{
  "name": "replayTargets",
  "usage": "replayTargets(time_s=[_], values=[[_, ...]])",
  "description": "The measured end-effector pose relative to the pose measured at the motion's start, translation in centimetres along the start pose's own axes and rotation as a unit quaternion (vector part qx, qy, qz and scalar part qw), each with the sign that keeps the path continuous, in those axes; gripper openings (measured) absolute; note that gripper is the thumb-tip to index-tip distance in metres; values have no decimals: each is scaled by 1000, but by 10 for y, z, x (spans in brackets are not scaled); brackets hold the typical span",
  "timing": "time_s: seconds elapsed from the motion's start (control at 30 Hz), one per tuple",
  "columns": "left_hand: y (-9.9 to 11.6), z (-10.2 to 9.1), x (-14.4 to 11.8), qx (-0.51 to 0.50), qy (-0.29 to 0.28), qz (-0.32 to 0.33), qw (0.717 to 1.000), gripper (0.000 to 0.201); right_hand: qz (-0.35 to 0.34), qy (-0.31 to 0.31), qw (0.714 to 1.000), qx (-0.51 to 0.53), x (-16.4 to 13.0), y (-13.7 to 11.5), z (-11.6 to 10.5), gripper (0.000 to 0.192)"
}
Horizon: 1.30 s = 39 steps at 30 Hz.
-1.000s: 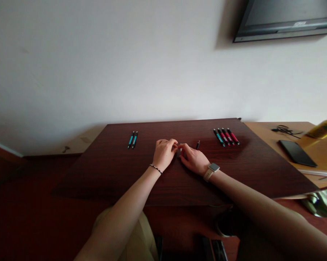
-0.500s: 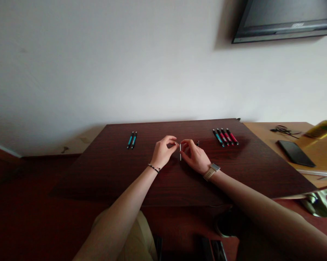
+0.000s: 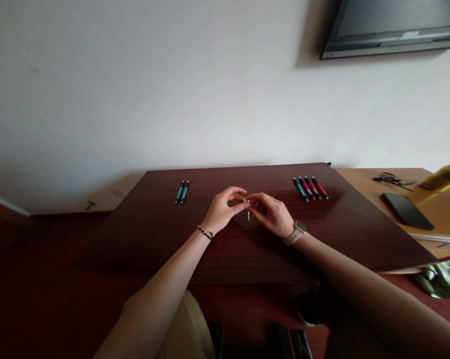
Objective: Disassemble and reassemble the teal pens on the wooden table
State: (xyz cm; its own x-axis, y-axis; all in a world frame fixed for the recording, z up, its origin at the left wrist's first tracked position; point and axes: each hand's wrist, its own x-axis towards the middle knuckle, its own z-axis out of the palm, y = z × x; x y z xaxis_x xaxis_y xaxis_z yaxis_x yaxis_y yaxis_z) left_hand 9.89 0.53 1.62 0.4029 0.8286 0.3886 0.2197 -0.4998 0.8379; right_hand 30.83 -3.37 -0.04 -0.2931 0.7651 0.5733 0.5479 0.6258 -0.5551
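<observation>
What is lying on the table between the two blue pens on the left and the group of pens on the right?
In the head view, both hands, left hand and right hand, pinch a thin white rod there.

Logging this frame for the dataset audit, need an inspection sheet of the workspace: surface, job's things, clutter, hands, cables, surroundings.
Surface: dark wood table; lighter wooden table abuts its right side.
Job's things: thin white rod, upright between both hands' fingertips; small dark part just behind the right hand; two teal pens at left; five pens, teal and red, at right.
Clutter: black phone and yellow bottle on the lighter table.
Hands: left hand and right hand both pinch the rod above the table.
Cables: black cord bundle on the lighter table.
Surroundings: white wall; wall-mounted screen upper right.
</observation>
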Motion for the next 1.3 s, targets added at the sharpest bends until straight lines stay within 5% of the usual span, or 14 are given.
replayTargets(time_s=[0.57, 0.97, 1.13, 1.3], values=[[0, -7, -19, 27, 16, 11, 999, 21, 8, 25, 999, 22, 4, -5, 6, 9], [-26, -59, -26, 184, 98, -2, 978, 20, 20, 16, 1000, -5, 1, -2, 8, 4], [-46, -72, -32, 243, 82, -22, 966, 20, 21, 12, 1000, -11, -2, 0, 12, 4], [-43, -67, -35, 292, 50, -3, 955, 24, 18, 7, 1000, -13, -2, 2, 15, 2]])
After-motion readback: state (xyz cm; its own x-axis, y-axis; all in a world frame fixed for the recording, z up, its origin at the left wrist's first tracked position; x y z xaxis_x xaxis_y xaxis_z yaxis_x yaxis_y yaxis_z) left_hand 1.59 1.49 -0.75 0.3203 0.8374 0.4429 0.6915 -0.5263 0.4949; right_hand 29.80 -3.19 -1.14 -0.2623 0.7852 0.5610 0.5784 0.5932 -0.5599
